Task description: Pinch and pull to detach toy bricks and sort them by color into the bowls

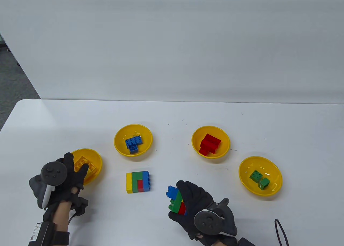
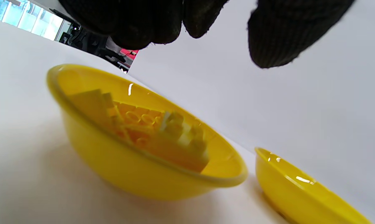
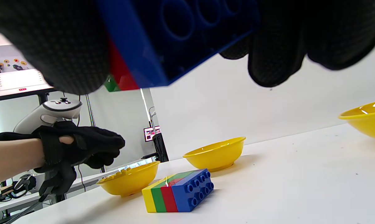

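My right hand (image 1: 175,200) grips a small cluster of blue, green, red and yellow bricks (image 1: 176,195) just above the table near the front; its blue underside (image 3: 181,31) fills the top of the right wrist view. A larger block of yellow, green, red and blue bricks (image 1: 138,182) lies on the table between the hands. My left hand (image 1: 77,163) hovers over the leftmost yellow bowl (image 1: 100,162), its fingers (image 2: 268,37) loose and holding nothing. Yellow bricks (image 2: 144,124) lie in that bowl, blurred in the left wrist view.
Three more yellow bowls stand in an arc: one with blue bricks (image 1: 118,138), one with red bricks (image 1: 225,138), one with green bricks (image 1: 275,170) at the right. A black cable loop (image 1: 280,232) lies at the front right. A pale wall rises behind the table's far edge.
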Tool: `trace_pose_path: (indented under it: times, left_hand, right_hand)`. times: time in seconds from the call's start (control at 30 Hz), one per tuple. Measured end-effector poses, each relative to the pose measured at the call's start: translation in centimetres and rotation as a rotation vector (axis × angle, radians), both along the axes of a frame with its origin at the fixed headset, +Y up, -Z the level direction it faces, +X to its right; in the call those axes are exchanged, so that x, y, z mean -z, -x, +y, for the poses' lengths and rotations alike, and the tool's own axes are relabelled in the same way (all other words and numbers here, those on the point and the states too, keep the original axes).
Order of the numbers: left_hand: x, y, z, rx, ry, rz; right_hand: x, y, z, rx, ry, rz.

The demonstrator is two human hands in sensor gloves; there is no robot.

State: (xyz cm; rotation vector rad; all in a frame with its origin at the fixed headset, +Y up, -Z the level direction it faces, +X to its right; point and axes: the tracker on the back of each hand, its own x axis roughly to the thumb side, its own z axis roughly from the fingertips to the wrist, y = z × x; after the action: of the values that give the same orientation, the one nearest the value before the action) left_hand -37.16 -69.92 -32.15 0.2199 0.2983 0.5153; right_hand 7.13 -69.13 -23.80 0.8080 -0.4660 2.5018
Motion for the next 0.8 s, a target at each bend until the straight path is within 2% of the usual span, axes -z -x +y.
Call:
trace_pose_path:
  times: [0.17, 0.3, 0.33, 0.43, 0.5, 0.6, 0.63, 0.77, 0.8]
  left_hand:
    - [-0.9, -3.2, 2.3, -0.008, -0.122, -0.116]
    - [-2.0, -7.9, 4.8, -0.169, -0.210, -0.297]
    - [-2.1, -8.8, 5.2, -0.190, -0.216, -0.332]
    - [-2.7, -14.0, 6.9, -0.220, -0.195, -0.520]
    - [-2.9, -17.1, 7.1, -0.246, -0.154, -0.614]
    - [-3.4, -21.6, 5.6, -0.316, -0.036, -0.730]
    - [-3.6, -22.8, 4.5, -0.332, 0.014, -0.764]
    - [-3.8, -23.9, 0.8, -0.448, 0.131, -0.820]
    - [-3.7, -23.5, 0.2, -0.551, 0.131, -0.824]
  right_hand:
    - [0.1, 0.1, 0.0, -0.007, -0.009, -0.006]
    - [0.5, -0.1, 0.2, -0.007, -0.023, -0.028]
    - [0.6, -0.2, 0.2, -0.006, -0.026, -0.031]
    - [0.9, -0.6, 0.3, 0.011, -0.039, -0.046]
    - [0.9, -0.8, 0.4, 0.018, -0.051, -0.053]
    - [0.6, -1.0, 0.6, 0.021, -0.091, -0.056]
    - [0.3, -0.9, 0.7, 0.016, -0.106, -0.050]
    - [-0.6, -0.5, 0.8, -0.025, -0.187, -0.033]
    - [-0.7, -0.2, 0.7, -0.048, -0.209, -0.035]
